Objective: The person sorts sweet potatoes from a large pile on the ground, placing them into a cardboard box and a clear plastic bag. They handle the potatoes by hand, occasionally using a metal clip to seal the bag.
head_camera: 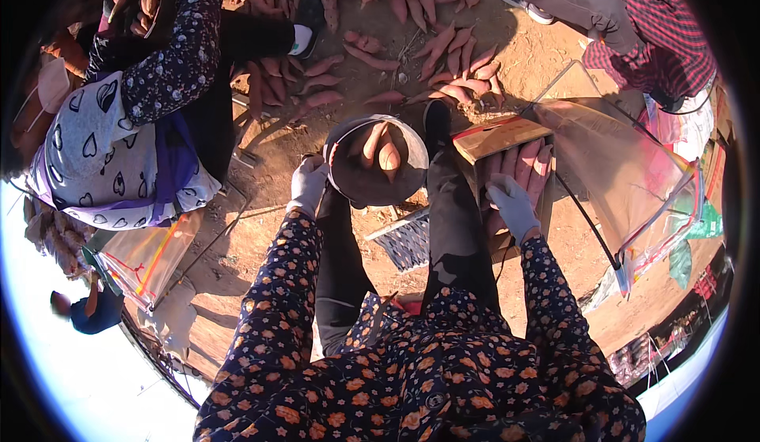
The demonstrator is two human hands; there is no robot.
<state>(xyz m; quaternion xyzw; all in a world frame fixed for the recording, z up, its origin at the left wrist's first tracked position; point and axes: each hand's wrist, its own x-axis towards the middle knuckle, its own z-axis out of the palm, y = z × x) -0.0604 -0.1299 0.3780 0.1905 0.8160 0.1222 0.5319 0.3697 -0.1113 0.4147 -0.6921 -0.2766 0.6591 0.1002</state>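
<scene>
A round bucket (350, 188) stands between my knees, a few sweet potatoes (389, 156) lying inside it. My left hand (309, 182), in a pale glove, is at the bucket's left side; whether its fingers grip the rim I cannot tell. On the right, my gloved right hand (510, 201) is over an open cardboard box (502, 137) packed with sweet potatoes (528, 166). Its fingers are bent, and no item shows clearly in them; contact with the sweet potatoes beneath is unclear.
Sweet potatoes (460, 56) lie in heaps on the soil ahead. One person (172, 80) sits at the left, another (647, 38) at the upper right. A clear plastic bag on a metal frame (617, 157) stands right of the box. Below the bucket is a woven seat (404, 243).
</scene>
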